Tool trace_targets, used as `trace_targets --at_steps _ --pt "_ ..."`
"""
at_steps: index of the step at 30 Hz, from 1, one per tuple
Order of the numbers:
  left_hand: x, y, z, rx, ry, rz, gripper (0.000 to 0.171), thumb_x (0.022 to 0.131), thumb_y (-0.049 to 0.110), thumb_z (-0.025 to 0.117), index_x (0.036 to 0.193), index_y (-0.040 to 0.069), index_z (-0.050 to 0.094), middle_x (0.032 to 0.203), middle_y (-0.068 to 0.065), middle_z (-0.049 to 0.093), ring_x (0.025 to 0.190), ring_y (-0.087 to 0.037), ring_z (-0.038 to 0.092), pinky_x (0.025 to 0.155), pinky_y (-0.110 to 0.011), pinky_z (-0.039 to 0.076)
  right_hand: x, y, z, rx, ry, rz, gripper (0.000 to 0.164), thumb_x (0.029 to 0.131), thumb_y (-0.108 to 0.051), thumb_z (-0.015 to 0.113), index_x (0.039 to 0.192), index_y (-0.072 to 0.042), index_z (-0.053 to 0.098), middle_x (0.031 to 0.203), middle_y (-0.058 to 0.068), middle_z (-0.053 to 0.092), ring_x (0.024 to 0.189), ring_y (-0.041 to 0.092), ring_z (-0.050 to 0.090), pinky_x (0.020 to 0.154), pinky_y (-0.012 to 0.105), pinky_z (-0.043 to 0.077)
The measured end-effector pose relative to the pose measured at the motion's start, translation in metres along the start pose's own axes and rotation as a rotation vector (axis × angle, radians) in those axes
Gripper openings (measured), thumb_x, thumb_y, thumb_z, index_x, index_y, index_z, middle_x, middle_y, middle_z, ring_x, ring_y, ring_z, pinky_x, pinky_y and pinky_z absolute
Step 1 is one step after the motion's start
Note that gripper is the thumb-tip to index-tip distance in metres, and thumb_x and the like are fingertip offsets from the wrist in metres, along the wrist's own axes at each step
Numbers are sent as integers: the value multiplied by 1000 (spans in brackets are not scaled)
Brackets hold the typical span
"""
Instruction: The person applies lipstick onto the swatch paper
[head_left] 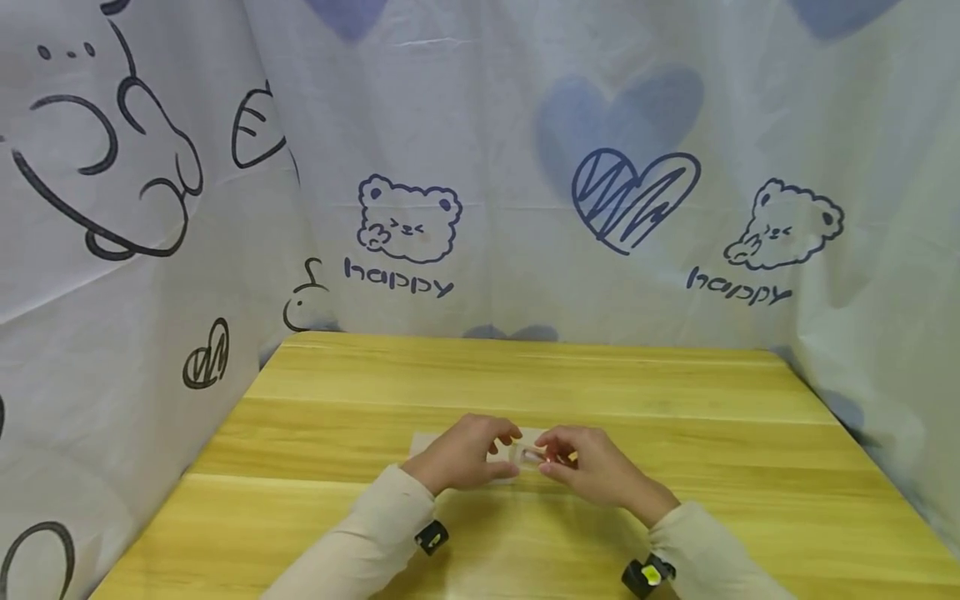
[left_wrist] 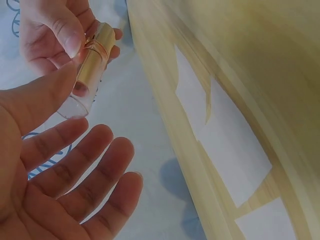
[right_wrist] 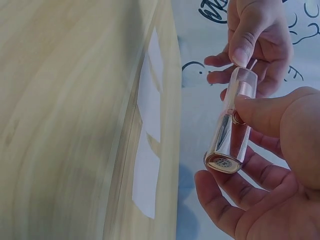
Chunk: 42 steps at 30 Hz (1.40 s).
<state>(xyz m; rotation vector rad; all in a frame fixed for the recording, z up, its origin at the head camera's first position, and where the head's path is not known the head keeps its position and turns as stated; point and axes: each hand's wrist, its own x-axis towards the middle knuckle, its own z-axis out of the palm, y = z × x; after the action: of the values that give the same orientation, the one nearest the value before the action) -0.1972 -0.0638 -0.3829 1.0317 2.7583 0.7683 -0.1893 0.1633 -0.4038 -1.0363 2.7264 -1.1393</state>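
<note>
A lipstick (head_left: 531, 455) with a clear cap and a shiny gold base lies between the two hands, low over the table. My right hand (head_left: 592, 465) pinches its gold end between thumb and fingers, as the right wrist view shows the base (right_wrist: 224, 163) facing that camera. My left hand (head_left: 468, 454) is at the clear end (left_wrist: 75, 107), its thumb and fingers spread apart around the tip. In the left wrist view the left fingers (left_wrist: 107, 165) are fanned out and relaxed, with the index fingertip right at the cap.
White paper pieces (left_wrist: 235, 145) with cut or torn edges lie on the wood-grain table (head_left: 570, 383) beneath the hands. A printed white cloth (head_left: 510, 250) hangs behind the table and along both sides. Each wrist wears a small black camera (head_left: 432, 537).
</note>
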Motion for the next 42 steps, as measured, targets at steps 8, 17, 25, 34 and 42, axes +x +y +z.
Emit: trace_targets --at_steps 8,17,25,34,42 --pt "0 1 1 -13 -21 -2 38 86 21 77 118 3 65 103 -6 68 88 -21 65 74 -24 52 4 -2 4 6 -27 -8 21 93 -15 68 111 -5 66 84 -7 60 68 4 56 54 24 47" --pt "-4 -1 5 -12 -44 5 26 86 18 76 108 6 69 92 0 69 74 -4 60 65 -19 50 6 -7 7 45 -46 -12 27 92 -17 69 114 -3 65 90 -5 64 79 8 62 65 23 53" --pt "-2 -1 3 17 -43 -13 21 88 19 75 105 9 69 92 1 69 74 -4 60 64 -20 50 6 -9 2 64 -41 -22 30 85 -6 74 113 1 66 93 0 66 86 13 64 71 21 54" --pt "0 1 4 0 -37 -5 18 89 24 73 99 9 71 85 5 68 71 -2 60 63 -19 49 6 -8 0 26 -66 -36 21 90 -15 71 106 -3 69 97 3 69 82 9 64 69 22 54" --pt "-3 -1 6 -23 -47 0 16 89 25 72 98 11 71 83 7 67 71 -2 58 64 -20 49 3 -5 2 47 -87 1 18 89 -14 72 105 -6 70 93 -2 68 79 6 62 68 23 54"
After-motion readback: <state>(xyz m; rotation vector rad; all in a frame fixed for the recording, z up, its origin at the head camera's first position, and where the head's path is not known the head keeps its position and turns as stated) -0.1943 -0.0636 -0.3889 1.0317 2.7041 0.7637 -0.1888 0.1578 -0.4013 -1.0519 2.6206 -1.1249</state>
